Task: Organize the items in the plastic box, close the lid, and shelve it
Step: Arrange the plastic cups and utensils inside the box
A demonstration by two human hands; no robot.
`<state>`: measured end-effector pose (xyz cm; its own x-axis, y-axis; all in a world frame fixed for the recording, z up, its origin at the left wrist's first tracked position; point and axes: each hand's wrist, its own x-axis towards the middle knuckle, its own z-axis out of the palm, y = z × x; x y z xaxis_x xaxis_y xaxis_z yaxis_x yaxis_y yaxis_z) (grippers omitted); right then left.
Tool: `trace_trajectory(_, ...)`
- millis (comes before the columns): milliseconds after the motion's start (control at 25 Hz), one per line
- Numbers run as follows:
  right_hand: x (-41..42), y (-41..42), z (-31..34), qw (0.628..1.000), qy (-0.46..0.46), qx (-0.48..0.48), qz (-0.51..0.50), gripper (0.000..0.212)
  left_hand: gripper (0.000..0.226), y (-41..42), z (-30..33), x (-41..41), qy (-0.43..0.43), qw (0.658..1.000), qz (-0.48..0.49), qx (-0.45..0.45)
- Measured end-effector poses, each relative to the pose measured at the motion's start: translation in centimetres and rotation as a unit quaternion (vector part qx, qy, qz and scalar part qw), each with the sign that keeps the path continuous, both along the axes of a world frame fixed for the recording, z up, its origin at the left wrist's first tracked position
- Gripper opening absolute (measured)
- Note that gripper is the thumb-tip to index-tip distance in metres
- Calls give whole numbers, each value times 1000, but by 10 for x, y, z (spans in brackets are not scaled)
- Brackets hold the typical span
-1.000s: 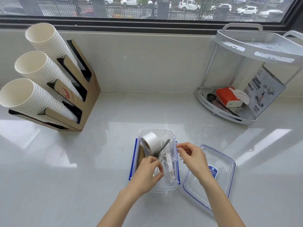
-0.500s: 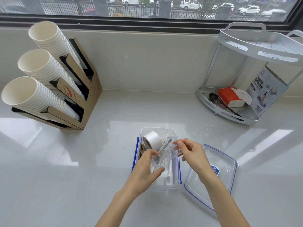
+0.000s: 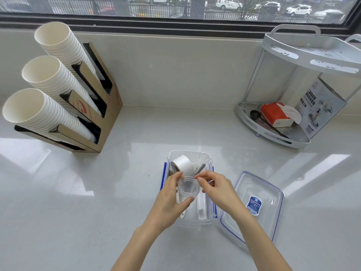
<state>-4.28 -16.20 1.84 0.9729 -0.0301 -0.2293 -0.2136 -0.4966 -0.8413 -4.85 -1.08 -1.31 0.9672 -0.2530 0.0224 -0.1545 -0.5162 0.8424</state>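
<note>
A clear plastic box with blue side clips stands open on the white counter in front of me. Inside it a white tape roll sits at the far left, with a dark pen-like item beside it and white sticks along the right wall. My left hand holds a small clear plastic cup upright over the box. My right hand pinches the cup's rim from the right. The clear lid with a blue label lies upside down to the right of the box.
A cardboard holder with three stacks of white paper cups leans at the left. A white two-tier corner shelf stands at the back right, holding a red tissue pack, a dark scoop and a printed carton.
The clear cup has been lifted out of the box and turned upright, its mouth now toward me. Both hands rose with it and closed in around its rim.
</note>
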Motion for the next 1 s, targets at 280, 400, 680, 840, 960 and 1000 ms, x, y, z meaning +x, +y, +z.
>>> trace_trajectory(280,5,5,-7,1000,1,11,24,17,48,8,7,2,-24,999,32,-13)
trace_trajectory(400,9,9,-9,998,4,62,-10,19,45,15,12,4,-31,997,54,-39)
trace_trajectory(680,10,25,-44,918,17,-262,297,37,47,34,13,13,-18,992,114,-56)
trace_trajectory(840,10,34,-49,850,13,-376,368,34,46,33,13,13,-13,992,111,-59)
trace_trajectory(960,12,32,-44,813,23,-452,367,30,45,31,12,13,-7,991,113,-65)
trace_trajectory(1000,13,29,-43,801,31,-474,365,30,45,30,12,13,-5,991,113,-66)
